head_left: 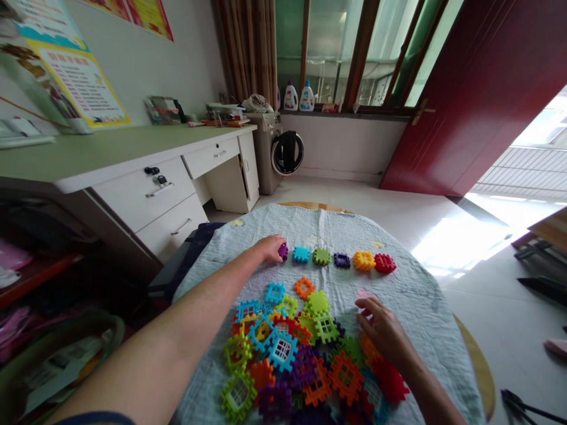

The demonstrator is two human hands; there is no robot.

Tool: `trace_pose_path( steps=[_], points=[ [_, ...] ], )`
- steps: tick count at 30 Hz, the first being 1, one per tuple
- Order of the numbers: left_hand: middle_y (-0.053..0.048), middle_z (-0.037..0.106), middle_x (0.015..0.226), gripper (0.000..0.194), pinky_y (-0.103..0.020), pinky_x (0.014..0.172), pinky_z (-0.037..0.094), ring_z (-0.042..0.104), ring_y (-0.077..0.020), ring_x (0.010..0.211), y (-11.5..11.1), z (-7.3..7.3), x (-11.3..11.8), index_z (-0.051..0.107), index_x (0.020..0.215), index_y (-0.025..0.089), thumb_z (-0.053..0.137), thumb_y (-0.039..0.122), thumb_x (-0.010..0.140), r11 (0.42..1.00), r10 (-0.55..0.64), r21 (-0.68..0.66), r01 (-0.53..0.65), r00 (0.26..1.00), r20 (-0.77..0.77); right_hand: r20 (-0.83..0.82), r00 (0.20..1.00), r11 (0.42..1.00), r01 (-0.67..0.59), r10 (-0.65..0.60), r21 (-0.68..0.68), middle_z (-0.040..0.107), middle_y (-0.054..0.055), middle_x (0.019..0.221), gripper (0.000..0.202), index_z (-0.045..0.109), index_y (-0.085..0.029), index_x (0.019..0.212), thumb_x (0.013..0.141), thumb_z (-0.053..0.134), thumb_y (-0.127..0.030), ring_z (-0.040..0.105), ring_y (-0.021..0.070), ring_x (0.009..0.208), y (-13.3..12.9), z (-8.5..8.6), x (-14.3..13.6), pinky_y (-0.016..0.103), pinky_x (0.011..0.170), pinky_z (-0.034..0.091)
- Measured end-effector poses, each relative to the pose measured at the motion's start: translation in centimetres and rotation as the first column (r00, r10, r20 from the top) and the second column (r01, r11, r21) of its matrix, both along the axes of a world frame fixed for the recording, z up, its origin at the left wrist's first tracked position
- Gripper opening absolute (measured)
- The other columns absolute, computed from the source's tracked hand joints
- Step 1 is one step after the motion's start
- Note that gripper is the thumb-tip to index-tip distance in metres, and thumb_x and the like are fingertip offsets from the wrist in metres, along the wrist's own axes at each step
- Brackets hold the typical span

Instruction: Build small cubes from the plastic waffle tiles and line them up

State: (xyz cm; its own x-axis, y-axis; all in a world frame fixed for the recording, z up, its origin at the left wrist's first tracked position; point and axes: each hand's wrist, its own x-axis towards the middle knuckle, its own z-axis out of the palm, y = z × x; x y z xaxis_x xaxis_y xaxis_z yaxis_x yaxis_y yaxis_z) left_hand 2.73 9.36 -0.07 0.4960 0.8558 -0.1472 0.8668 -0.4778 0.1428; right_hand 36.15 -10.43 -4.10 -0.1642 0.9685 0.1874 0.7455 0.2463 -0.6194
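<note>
My left hand (271,248) is closed around a purple piece (283,252) at the left end of a row on the cloth. To its right in the row lie a blue piece (301,254), a green piece (321,256), a dark purple piece (342,260), a yellow stack (363,260) and a red stack (385,263). My right hand (374,319) hovers at the right side of a heap of colourful notched plastic pieces (282,350), fingers apart and holding nothing. An orange piece (304,287) rests between heap and row.
A pale blue cloth (248,236) covers the round table (476,366). At the left stands a desk (133,141) with drawers, and beyond it a washing machine (266,150) with its door open. A red door (452,100) is at the right.
</note>
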Motion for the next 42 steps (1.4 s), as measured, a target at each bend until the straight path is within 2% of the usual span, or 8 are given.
trace_pose_path(
  steps=[8, 11, 17, 22, 27, 31, 36, 42],
  points=[
    [-0.011, 0.057, 0.129, 0.075, -0.031, 0.1, 0.045, 0.056, -0.0271, 0.118, -0.2, -0.2, -0.1, 0.055, 0.127, 0.017, 0.078, 0.034, 0.057, 1.0, 0.029, -0.007, -0.029, 0.999, 0.037, 0.002, 1.0, 1.0, -0.001, 0.001, -0.02, 0.066, 0.006, 0.092, 0.021, 0.063, -0.019, 0.095, 0.084, 0.047, -0.027, 0.066, 0.0169, 0.074, 0.0, -0.1, 0.1, 0.032, 0.07, 0.052],
    [-0.015, 0.05, 0.139, 0.082, -0.036, 0.108, 0.039, 0.049, -0.0293, 0.127, -1.0, -0.3, -0.7, 0.049, 0.134, 0.015, 0.078, 0.037, 0.061, 0.996, 0.063, 0.058, -0.072, 0.988, 0.139, -0.006, 1.0, 1.0, 0.005, -0.005, -0.02, 0.066, 0.006, 0.093, 0.022, 0.064, -0.019, 0.095, 0.084, 0.047, -0.028, 0.066, 0.0169, 0.074, 0.0, -0.1, 0.2, 0.032, 0.07, 0.052],
    [-0.012, 0.055, 0.134, 0.053, -0.04, 0.111, 0.038, 0.05, -0.0266, 0.127, -5.1, -2.7, -4.4, 0.052, 0.127, 0.018, 0.064, 0.033, 0.078, 0.93, 0.206, 0.212, -0.302, 0.902, 0.379, -0.011, 1.0, 1.0, 0.008, -0.008, -0.009, 0.067, 0.006, 0.091, 0.022, 0.065, -0.02, 0.094, 0.083, 0.048, -0.028, 0.065, 0.0176, 0.074, 0.0, -0.1, 0.1, 0.032, 0.07, 0.052],
    [-0.011, 0.061, 0.125, 0.036, -0.04, 0.108, 0.041, 0.054, -0.0262, 0.121, -10.2, -5.7, -7.6, 0.059, 0.117, 0.02, 0.056, 0.029, 0.082, 0.863, 0.342, 0.247, -0.441, 0.869, 0.358, 0.014, 1.0, 1.0, 0.017, -0.017, -0.02, 0.066, 0.005, 0.09, 0.021, 0.065, -0.02, 0.091, 0.084, 0.048, -0.029, 0.065, 0.0175, 0.074, 0.0, -0.6, 0.0, 0.032, 0.071, 0.052],
    [-0.011, 0.059, 0.13, 0.035, -0.044, 0.109, 0.039, 0.051, -0.0275, 0.124, -12.9, -6.3, -7.7, 0.061, 0.118, 0.022, 0.053, 0.028, 0.084, 0.835, 0.399, 0.259, -0.485, 0.859, 0.321, 0.039, 0.999, 1.0, 0.015, -0.015, -0.008, 0.066, 0.006, 0.094, 0.021, 0.064, -0.02, 0.091, 0.087, 0.048, -0.032, 0.065, 0.017, 0.075, -0.3, -1.0, -0.2, 0.032, 0.074, 0.052],
    [-0.008, 0.06, 0.128, 0.033, -0.044, 0.109, 0.038, 0.052, -0.0264, 0.122, -12.4, -5.4, -6.6, 0.063, 0.114, 0.023, 0.053, 0.022, 0.083, 0.868, 0.347, 0.233, -0.438, 0.871, 0.348, 0.051, 0.998, 1.0, 0.027, -0.027, 0.017, 0.065, 0.007, 0.094, 0.02, 0.065, -0.021, 0.087, 0.087, 0.049, -0.033, 0.065, 0.019, 0.079, -0.6, -0.9, -0.5, 0.033, 0.076, 0.052],
    [-0.006, 0.066, 0.112, 0.03, -0.036, 0.103, 0.044, 0.058, -0.0204, 0.11, -10.3, -4.2, -4.6, 0.067, 0.106, 0.021, 0.049, 0.015, 0.082, 0.966, 0.154, 0.132, -0.224, 0.901, 0.405, 0.068, 0.997, 1.0, 0.02, -0.022, 0.023, 0.065, 0.007, 0.096, 0.019, 0.067, -0.022, 0.087, 0.084, 0.051, -0.031, 0.064, 0.0209, 0.085, -0.6, -1.0, -0.5, 0.035, 0.078, 0.052],
    [-0.006, 0.067, 0.111, 0.032, -0.037, 0.103, 0.044, 0.059, -0.0204, 0.108, -8.0, -4.1, -2.9, 0.068, 0.107, 0.02, 0.049, 0.014, 0.082, 0.98, 0.127, 0.094, -0.174, 0.918, 0.376, 0.062, 0.998, 1.0, -0.001, 0.001, -0.013, 0.065, 0.007, 0.096, 0.02, 0.067, -0.021, 0.088, 0.082, 0.05, -0.03, 0.063, 0.0205, 0.085, -0.4, -1.0, -0.1, 0.035, 0.08, 0.051]
  ],
)
